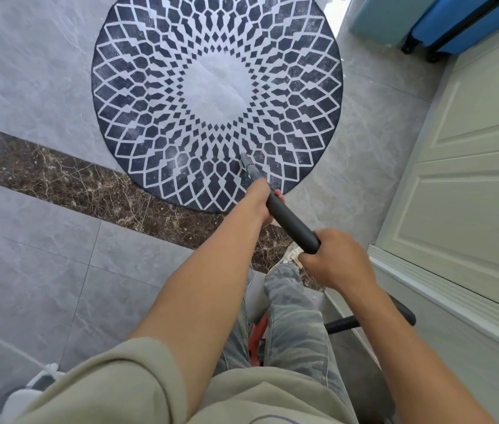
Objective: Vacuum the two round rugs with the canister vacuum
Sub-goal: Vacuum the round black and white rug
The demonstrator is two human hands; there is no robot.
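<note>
A round rug (pixel 162 87) with a dark blue and white diamond pattern and a pale centre lies on the grey tile floor ahead of me. The dark grey vacuum wand (pixel 291 223) slants down to the rug, its narrow tip (pixel 244 159) touching the near part of the pattern. My left hand (pixel 259 203) grips the wand low down, close to the rug's near edge. My right hand (pixel 335 258) grips the wand's upper end. The ribbed black hose (pixel 341 325) runs behind my right forearm. A red piece (pixel 257 335), perhaps the canister, shows between my legs. Only one rug is in view.
A pale panelled door (pixel 471 185) and its frame stand close on the right. A blue suitcase (pixel 468 26) sits at the top right. A brown marble strip (pixel 68 179) crosses the floor under the rug's near edge. White objects (pixel 43 374) sit at the bottom left.
</note>
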